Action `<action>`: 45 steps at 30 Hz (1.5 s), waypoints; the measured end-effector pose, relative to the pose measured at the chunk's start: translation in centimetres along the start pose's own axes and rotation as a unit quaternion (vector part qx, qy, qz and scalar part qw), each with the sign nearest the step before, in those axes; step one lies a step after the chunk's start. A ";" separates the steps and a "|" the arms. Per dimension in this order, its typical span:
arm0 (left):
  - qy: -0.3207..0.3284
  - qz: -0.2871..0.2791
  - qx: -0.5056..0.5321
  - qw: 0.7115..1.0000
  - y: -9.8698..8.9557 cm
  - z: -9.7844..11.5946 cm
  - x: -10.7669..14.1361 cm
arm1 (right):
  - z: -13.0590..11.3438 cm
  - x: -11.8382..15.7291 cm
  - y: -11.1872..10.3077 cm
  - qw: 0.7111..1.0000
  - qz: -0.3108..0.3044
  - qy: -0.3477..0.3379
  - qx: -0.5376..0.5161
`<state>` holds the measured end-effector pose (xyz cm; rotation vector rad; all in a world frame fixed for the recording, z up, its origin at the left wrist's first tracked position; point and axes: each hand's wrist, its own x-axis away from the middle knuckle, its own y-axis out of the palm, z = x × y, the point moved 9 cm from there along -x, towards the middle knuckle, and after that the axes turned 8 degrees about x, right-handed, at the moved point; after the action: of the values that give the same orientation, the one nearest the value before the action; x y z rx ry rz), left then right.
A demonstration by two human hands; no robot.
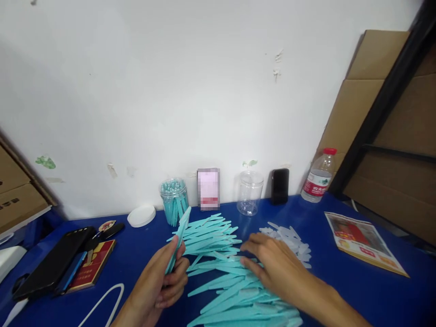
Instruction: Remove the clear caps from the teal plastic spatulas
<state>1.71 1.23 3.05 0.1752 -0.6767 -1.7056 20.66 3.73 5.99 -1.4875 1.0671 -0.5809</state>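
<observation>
Several flat teal sticks with pointed ends lie in a large pile (pixel 211 236) across the blue table. My left hand (pixel 170 277) is closed around a few teal sticks (pixel 184 222), held upright left of the pile. Over the pile's right side is my right hand (pixel 269 254), thumb and fingers apart, its fingertips at the sticks; whether it grips one is unclear. Small translucent white pieces (pixel 289 240) lie in a heap just beyond it. A clear jar (pixel 174 204) full of teal sticks stands behind the left hand. Another clear jar (pixel 250 193) stands open with nothing visible inside.
A white lid (pixel 141 215), a pink card (pixel 209 188), a black device (pixel 279 186) and a water bottle (pixel 318 179) line the wall. At left are a black phone (pixel 57 259), a red box (pixel 91 265) and a white cable (pixel 114 299). A booklet (pixel 366 240) lies right.
</observation>
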 end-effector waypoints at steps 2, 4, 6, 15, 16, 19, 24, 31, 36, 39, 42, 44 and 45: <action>-0.010 0.000 0.019 1.000 -0.5 -0.6 -0.4 | -0.3 0.8 1.7 0.996 -0.001 -0.011 0.086; -0.007 -0.001 0.011 1.000 -0.6 -1.3 -0.5 | -1.1 1.3 2.9 0.992 0.000 -0.034 0.120; -0.002 0.009 -0.010 1.000 -0.6 -1.8 -0.3 | -1.7 1.6 3.5 0.990 -0.001 -0.056 0.127; 0.037 0.096 -0.164 0.981 -1.9 -0.8 -0.4 | -2.7 2.1 3.3 0.991 -0.039 -0.099 0.075; 0.052 0.101 -0.206 0.972 -2.3 -0.4 -0.6 | -2.7 2.1 3.2 0.992 -0.044 -0.095 0.075; 0.108 0.100 -0.373 0.916 -2.9 0.6 -1.0 | -2.7 2.0 2.9 0.991 -0.071 -0.087 0.072; 0.153 0.071 -0.540 0.825 -1.7 1.1 -1.0 | -2.7 1.8 2.4 0.990 -0.112 -0.076 0.040; 0.207 0.131 -0.554 0.796 -2.0 2.4 -0.5 | -2.4 1.5 2.0 0.994 -0.100 -0.049 0.001; 0.229 0.124 -0.541 0.800 -2.1 2.8 -0.3 | -2.3 1.3 1.8 0.994 -0.097 -0.046 -0.001; 0.210 0.102 -0.541 0.808 -2.0 2.4 -0.6 | -2.2 1.4 1.7 0.995 -0.095 -0.041 0.000; 0.186 0.061 -0.498 0.845 -1.6 1.4 -1.0 | -2.2 1.6 1.7 0.995 -0.091 -0.050 0.005; 0.172 0.050 -0.475 0.862 -1.5 0.9 -1.2 | -2.1 1.7 1.6 0.994 -0.089 -0.057 0.002; 0.164 0.047 -0.464 0.869 -1.5 0.7 -1.3 | -2.1 1.8 1.6 0.994 -0.088 -0.057 -0.005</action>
<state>0.44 2.83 2.52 -0.2450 0.4169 -1.6753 19.27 1.26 4.55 -1.6142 0.8569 -0.6058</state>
